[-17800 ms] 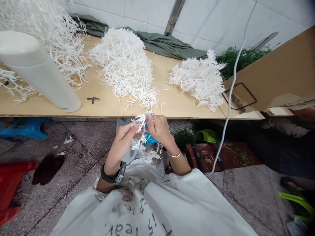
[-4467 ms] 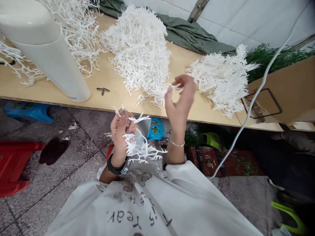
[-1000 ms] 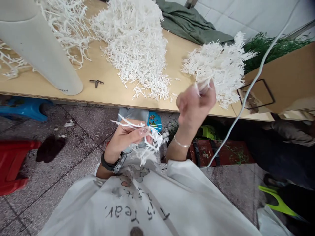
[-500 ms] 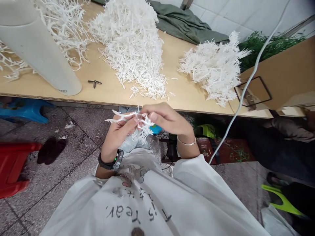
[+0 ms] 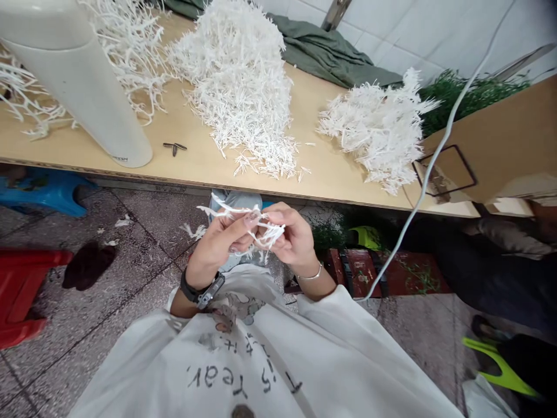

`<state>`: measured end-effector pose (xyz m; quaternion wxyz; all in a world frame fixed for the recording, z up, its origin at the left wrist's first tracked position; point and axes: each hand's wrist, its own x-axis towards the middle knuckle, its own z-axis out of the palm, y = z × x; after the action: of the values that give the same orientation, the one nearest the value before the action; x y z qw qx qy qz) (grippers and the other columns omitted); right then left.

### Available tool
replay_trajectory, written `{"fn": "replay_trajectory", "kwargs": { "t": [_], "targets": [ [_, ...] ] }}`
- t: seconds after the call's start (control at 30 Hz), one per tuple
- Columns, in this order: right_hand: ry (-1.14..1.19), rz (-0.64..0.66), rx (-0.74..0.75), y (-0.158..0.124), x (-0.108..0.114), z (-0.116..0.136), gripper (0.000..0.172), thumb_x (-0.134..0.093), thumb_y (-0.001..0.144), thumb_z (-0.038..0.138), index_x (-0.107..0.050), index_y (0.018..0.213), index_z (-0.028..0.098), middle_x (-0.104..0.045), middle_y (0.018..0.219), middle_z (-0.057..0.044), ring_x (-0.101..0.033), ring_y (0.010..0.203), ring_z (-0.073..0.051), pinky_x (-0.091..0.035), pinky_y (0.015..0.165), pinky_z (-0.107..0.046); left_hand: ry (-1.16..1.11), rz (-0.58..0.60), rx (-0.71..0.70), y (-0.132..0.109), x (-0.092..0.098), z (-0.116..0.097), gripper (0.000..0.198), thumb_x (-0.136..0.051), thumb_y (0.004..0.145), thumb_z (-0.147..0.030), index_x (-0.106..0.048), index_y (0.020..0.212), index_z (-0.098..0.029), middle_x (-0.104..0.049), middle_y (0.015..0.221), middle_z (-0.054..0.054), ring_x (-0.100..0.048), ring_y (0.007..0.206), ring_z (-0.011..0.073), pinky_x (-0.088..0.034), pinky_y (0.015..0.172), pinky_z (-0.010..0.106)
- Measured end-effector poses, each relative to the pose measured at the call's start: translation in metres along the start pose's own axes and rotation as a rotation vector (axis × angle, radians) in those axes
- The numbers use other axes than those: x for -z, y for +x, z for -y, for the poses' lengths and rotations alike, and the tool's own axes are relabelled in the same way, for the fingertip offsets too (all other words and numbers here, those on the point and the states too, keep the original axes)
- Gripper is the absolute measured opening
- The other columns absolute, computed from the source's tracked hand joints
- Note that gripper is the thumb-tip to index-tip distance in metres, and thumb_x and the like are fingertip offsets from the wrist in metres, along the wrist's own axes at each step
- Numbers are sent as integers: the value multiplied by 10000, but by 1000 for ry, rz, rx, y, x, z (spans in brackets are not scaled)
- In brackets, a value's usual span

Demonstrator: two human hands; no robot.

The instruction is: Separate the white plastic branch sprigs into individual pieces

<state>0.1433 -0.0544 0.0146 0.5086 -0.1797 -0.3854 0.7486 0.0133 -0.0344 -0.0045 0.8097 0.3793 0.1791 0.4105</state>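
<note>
Head view: your left hand [image 5: 217, 241] and right hand [image 5: 296, 235] pinch one branching, white, coral-like bunch [image 5: 270, 233] between them, just off the near edge of the flat tan tabletop [image 5: 202, 165]. Its long axis runs roughly left to right, two prongs pointing left, finer tips bunched right. On the tabletop you have three heaps of thin white strands [image 5: 243, 87] and three slender dark seeds [image 5: 174, 147].

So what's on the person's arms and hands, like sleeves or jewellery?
The left hand has a chunky watch with a black strap and grey case at its wrist. The right hand has a thin, silvery bracelet. The sleeves are loose and white. No gloves.
</note>
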Motion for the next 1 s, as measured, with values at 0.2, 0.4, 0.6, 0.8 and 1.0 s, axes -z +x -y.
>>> {"fn": "replay_trajectory", "kwargs": {
  "t": [0.2,0.4,0.6,0.8,1.0],
  "targets": [
    [288,233,130,9,-4,-12,454,-448,840,240,-260,429,192,-197,276,98,-101,230,-16,-153,278,-147,-88,123,110,6,-3,-3,466,-749,672,-468,-449,492,-161,-213,356,-106,-113,277,1,-96,255,136],
    [442,233,445,1,11,-9,434,-444,872,226,-319,458,196,-190,310,110,-105,260,-15,-168,286,-147,-216,250,-19,5,2,-10,470,-711,707,-410,-398,449,-173,-197,324,-99,-124,231,14,-112,224,155],
    [-485,-430,833,12,38,41,570,-442,888,551,-251,468,217,-106,361,102,-97,302,-47,-182,343,-216,-37,-39,-164,4,6,-17,486,-702,760,-460,-427,491,-165,-264,407,-89,-200,312,17,-194,300,157],
    [-1812,-926,430,62,88,66,443,-537,814,626,-488,680,206,-509,666,-3,-513,678,-153,-432,729,-353,326,-318,-427,4,5,-3,310,-662,821,-428,-634,638,-180,-510,514,-30,-422,423,58,-300,371,188],
    [-1519,-646,567,42,59,34,355,-392,937,515,-545,873,201,-606,864,-43,-549,737,-143,-448,767,-338,641,-366,-516,5,10,-4,353,-570,899,-380,-626,616,-177,-498,501,-30,-420,441,60,-325,439,221]
  ]
}}
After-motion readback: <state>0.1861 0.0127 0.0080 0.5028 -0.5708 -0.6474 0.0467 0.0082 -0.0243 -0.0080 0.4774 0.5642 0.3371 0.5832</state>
